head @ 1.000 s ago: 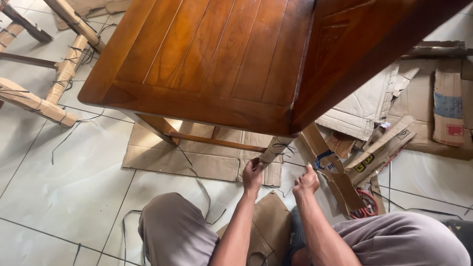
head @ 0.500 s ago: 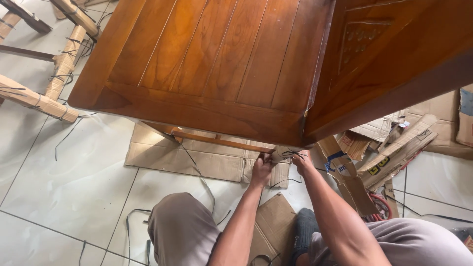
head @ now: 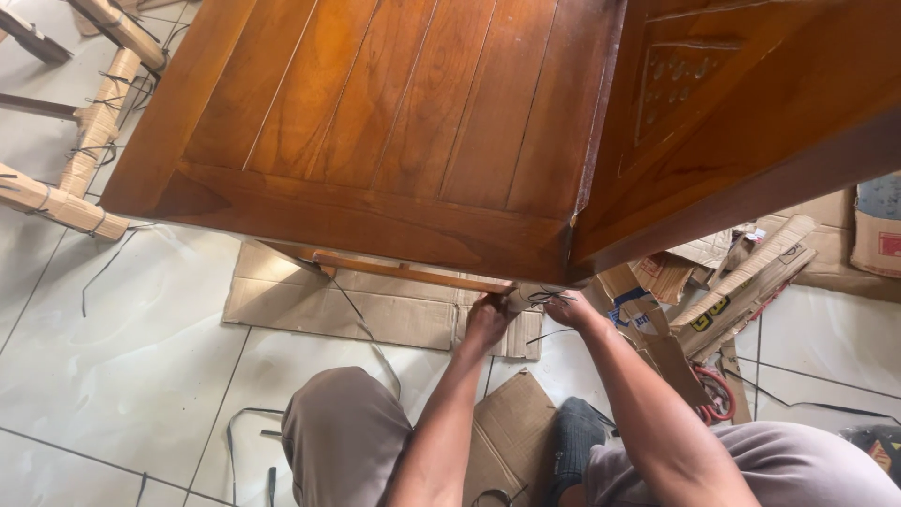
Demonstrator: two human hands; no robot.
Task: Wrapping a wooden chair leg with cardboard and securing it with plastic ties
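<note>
Glossy reddish-brown chair (head: 375, 122), tan cardboard (head: 310, 300), pale grey-white floor tiles (head: 122, 357).

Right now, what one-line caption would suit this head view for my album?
Both hands, left hand and right hand, work dark string around a cardboard-wrapped chair leg under the wooden seat.

A flat brown cardboard sheet (head: 310, 305) lies on the floor under the chair. Torn cardboard box pieces (head: 741, 282) with yellow, black and blue print pile at right. A brown box (head: 878, 235) with blue and red labels sits at the far right edge.
</note>
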